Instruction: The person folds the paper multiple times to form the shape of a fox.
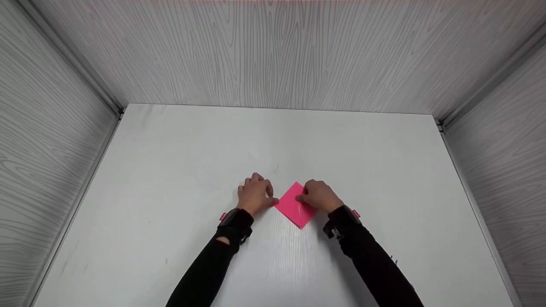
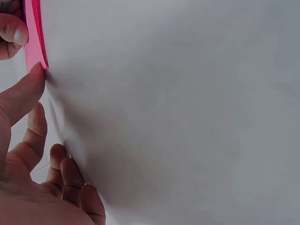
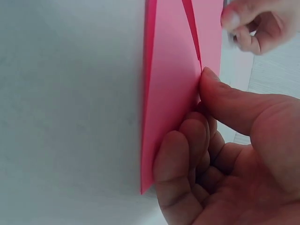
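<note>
A folded pink paper (image 1: pixel 293 207) lies as a diamond on the white table (image 1: pixel 170 192). My left hand (image 1: pixel 256 194) rests beside its left corner. In the left wrist view the thumb tip (image 2: pixel 28 89) touches that corner of the paper (image 2: pixel 33 33), and the other fingers lie loosely curled on the table. My right hand (image 1: pixel 319 196) sits on the paper's right side. In the right wrist view its curled fingers (image 3: pixel 183 150) and thumb pinch the edge of a flap of the paper (image 3: pixel 168 93). The left hand (image 3: pixel 253 28) shows blurred beyond.
Grey wood-grain walls (image 1: pixel 273 55) close in the table at the back and on both sides. Bare table surface lies all around the paper.
</note>
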### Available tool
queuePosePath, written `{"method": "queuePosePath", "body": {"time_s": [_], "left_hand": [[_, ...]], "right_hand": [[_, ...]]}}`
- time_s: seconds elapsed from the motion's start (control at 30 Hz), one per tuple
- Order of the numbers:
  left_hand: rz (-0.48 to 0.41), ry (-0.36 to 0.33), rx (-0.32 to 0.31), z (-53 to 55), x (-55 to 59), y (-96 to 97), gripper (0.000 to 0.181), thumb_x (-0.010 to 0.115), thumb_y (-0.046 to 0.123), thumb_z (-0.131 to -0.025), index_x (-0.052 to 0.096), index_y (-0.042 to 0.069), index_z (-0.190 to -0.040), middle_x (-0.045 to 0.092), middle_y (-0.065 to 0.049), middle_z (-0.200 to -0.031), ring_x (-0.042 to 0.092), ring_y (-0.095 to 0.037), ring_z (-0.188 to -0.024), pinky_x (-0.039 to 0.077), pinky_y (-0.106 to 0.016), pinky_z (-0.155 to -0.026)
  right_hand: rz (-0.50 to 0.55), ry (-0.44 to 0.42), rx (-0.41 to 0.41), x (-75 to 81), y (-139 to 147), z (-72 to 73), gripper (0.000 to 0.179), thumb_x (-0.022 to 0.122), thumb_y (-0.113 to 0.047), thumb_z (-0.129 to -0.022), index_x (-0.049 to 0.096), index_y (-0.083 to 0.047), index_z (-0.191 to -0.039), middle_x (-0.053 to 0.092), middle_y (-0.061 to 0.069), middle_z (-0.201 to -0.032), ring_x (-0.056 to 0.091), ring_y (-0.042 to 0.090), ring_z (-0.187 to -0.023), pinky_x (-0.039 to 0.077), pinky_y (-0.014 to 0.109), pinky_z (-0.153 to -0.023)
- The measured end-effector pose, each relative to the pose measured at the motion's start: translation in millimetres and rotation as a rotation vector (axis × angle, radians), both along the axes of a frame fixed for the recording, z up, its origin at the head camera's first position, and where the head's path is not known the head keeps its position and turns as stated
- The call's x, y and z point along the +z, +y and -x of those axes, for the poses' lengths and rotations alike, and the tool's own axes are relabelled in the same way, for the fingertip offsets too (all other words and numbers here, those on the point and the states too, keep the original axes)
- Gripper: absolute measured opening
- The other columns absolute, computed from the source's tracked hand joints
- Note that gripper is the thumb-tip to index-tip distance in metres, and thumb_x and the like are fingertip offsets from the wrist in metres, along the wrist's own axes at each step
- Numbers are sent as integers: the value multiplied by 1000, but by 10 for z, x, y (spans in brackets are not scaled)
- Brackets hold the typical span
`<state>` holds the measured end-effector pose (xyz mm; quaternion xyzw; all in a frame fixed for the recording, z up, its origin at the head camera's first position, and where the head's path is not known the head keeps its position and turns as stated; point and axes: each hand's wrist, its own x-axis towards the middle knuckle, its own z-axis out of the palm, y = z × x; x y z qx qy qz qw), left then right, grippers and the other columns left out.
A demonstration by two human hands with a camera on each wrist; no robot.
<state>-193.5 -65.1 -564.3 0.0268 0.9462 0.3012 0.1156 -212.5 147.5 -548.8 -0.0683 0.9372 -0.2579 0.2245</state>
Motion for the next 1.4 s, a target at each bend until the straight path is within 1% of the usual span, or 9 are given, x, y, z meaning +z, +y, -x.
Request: {"method": "queuePosePath", "body": {"time_s": [0.13,0.27,0.53,0.73,0.87,1.0,1.17,1.3,1.4], "left_hand": [[3,24,-7,-80,-21,-92,27,89,28,-85,67,12,-81,57,-10,-116,52,-29,-112,40,-45,-91],[-1,45,-2,-104,-11,-112,27,89,28,-85,67,12,-81,58,-10,-113,54,-30,-111,42,-46,-91],[25,18,9,-32,-6,-37,26,88,28,-84,68,12,-80,59,-11,-111,55,-30,-110,44,-47,-92],[30,25,15,2,0,-37,26,89,27,-83,67,12,-79,60,-11,-112,56,-31,-110,44,-48,-92],[23,18,20,13,-7,-45,27,89,27,-83,66,13,-78,60,-11,-112,55,-31,-110,44,-48,-92],[20,13,19,25,-18,-35,28,89,27,-82,66,13,-77,60,-11,-114,55,-31,-111,44,-48,-93],[25,26,17,19,-14,-25,28,89,28,-82,67,12,-76,60,-11,-113,56,-32,-111,45,-49,-92],[26,34,13,9,-6,-21,28,89,29,-82,68,11,-77,60,-11,-113,57,-33,-111,46,-51,-93],[26,41,12,-1,-7,-25,28,89,29,-82,69,11,-78,61,-12,-115,57,-33,-112,46,-52,-94]], "right_hand": [[10,15,5,8,18,2,24,73,-23,-98,68,1,-97,67,10,-86,53,16,-73,43,26,-66],[21,41,6,-3,30,8,24,73,-22,-97,67,1,-95,66,10,-86,52,16,-72,41,25,-65],[43,75,-3,-78,102,8,26,73,-25,-99,66,-1,-93,59,5,-78,50,15,-71,40,25,-63],[126,78,11,-95,207,3,19,67,-19,-103,69,0,-103,63,8,-87,54,16,-78,44,26,-70],[169,81,-5,-90,244,5,15,67,-15,-102,68,-1,-107,67,11,-93,57,16,-80,46,26,-70],[131,120,-23,-78,262,18,17,70,-16,-100,67,-2,-109,71,13,-95,60,18,-81,47,27,-68],[51,142,1,-46,274,37,25,74,-18,-97,66,1,-112,70,15,-99,62,22,-87,52,34,-75],[6,147,28,-6,265,46,25,75,-19,-94,67,2,-106,68,16,-98,60,25,-88,52,38,-79],[-19,146,46,25,245,50,24,75,-18,-94,68,4,-101,70,17,-97,61,25,-86,53,39,-77]]}}
